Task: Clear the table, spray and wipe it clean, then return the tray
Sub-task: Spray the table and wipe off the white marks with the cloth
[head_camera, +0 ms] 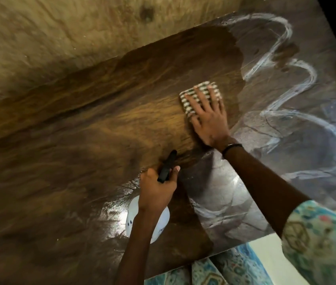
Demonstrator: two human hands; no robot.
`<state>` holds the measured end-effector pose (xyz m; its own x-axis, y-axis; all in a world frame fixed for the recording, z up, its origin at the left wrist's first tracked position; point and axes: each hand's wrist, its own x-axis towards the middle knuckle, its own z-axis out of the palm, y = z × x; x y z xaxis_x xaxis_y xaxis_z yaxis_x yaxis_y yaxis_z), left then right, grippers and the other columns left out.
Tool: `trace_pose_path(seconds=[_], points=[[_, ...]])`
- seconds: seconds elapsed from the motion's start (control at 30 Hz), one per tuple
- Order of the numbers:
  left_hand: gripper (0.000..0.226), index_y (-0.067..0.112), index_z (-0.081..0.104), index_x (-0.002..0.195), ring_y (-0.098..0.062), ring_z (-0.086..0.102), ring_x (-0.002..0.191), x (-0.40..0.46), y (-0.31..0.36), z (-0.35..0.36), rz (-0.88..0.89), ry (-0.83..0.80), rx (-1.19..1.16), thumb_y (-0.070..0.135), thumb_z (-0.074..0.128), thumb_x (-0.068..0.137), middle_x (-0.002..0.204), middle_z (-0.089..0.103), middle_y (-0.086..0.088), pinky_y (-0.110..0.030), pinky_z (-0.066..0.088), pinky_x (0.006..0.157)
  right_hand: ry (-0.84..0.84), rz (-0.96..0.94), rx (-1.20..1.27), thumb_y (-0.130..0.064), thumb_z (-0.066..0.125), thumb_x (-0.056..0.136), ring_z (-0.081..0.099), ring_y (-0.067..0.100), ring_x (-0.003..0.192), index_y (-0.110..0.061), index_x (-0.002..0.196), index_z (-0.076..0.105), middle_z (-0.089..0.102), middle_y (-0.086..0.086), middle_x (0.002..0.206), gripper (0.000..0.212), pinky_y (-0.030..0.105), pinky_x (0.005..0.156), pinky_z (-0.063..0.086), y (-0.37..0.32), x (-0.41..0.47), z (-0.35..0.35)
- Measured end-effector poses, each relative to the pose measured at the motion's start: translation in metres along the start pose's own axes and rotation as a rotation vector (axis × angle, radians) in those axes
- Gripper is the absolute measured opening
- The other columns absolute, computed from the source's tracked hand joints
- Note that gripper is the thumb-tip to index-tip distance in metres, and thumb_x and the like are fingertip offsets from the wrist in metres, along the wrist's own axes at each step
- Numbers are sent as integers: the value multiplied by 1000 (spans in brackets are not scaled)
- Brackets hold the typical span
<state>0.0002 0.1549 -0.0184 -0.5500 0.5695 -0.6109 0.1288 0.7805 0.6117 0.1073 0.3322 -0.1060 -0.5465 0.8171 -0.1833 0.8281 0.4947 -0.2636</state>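
The dark wooden table (80, 165) fills the view. My right hand (208, 118) lies flat, fingers spread, pressing a folded striped cloth (191, 93) onto the tabletop at the edge of a dusty grey patch. My left hand (156, 190) grips a white spray bottle (163, 221) by its neck, with the black nozzle (167, 165) pointing away from me. The bottle's body is mostly hidden under my wrist. The wood to the left of the cloth looks dark and wet. No tray is in view.
White foamy streaks (298, 83) loop across the grey, unwiped right part of the table. A pale wall or floor surface (49, 33) runs along the table's far edge. My patterned clothing (323, 243) shows at the near edge.
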Motion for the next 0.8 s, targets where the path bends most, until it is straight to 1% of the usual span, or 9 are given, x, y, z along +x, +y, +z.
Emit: trace_pose_path(seconds=[0.1, 0.17, 0.23, 0.3, 0.4, 0.5, 0.57, 0.73, 0.8], points=[[33, 14, 68, 99, -28, 55, 99, 4, -8, 2, 40, -24, 44, 40, 70, 79, 94, 63, -8, -30, 44, 85, -16, -304, -68, -40, 30, 95, 9, 31, 148, -30, 150, 27, 21, 2, 159, 55, 51, 119, 12, -29, -34, 22], [36, 18, 66, 105, -29, 49, 111, 3, -13, 2, 22, -49, 123, 43, 68, 79, 106, 63, -12, -32, 41, 92, -60, -453, -94, -38, 32, 96, 10, 30, 148, -30, 148, 32, 22, 2, 159, 52, 49, 119, 12, -28, -71, 31], [40, 14, 64, 103, -31, 49, 110, 1, -17, 1, 51, -71, 194, 46, 66, 79, 104, 63, -13, -33, 41, 91, -85, -514, -110, -39, 35, 96, 11, 29, 148, -29, 146, 34, 20, 0, 159, 51, 48, 119, 13, -10, -99, 30], [38, 11, 63, 95, -26, 51, 95, -3, -20, -3, 92, -101, 193, 46, 65, 80, 90, 62, -5, -31, 42, 83, -92, -458, -132, -41, 33, 96, 9, 28, 148, -31, 149, 24, 15, 0, 160, 55, 48, 120, 12, 20, -105, 20], [30, 12, 62, 81, -14, 45, 78, -13, -26, -8, 137, -153, 191, 42, 65, 83, 72, 53, 3, -28, 37, 72, -8, -176, -59, -40, 28, 95, 12, 31, 148, -29, 150, 23, 19, 2, 159, 56, 49, 119, 14, 51, -85, 6], [30, 18, 55, 65, -18, 52, 67, -21, -35, -2, 199, -177, 232, 40, 66, 83, 58, 50, 6, -26, 40, 60, 67, 124, 20, -43, 21, 92, 9, 32, 148, -30, 150, 23, 19, 2, 160, 60, 50, 119, 14, 42, -51, 1], [32, 13, 56, 64, -16, 51, 54, -27, -42, 5, 227, -196, 242, 36, 67, 83, 53, 50, 4, -26, 41, 54, 51, 174, 18, -45, 16, 89, 6, 32, 148, -31, 151, 22, 16, 1, 161, 63, 50, 119, 10, 24, -39, 6], [33, 4, 64, 73, -21, 58, 56, -40, -58, 16, 222, -260, 225, 36, 71, 80, 60, 62, -7, -29, 46, 57, -57, -306, -130, -43, 20, 100, 8, 29, 148, -33, 151, 20, 17, -1, 160, 52, 44, 119, 8, 25, -76, 24], [32, 8, 65, 74, -22, 63, 65, -45, -62, 19, 191, -279, 200, 39, 72, 78, 68, 67, -8, -27, 45, 60, -62, -368, -137, -46, 15, 101, 8, 28, 148, -33, 151, 19, 17, -1, 160, 52, 43, 120, 7, 43, -91, 20]])
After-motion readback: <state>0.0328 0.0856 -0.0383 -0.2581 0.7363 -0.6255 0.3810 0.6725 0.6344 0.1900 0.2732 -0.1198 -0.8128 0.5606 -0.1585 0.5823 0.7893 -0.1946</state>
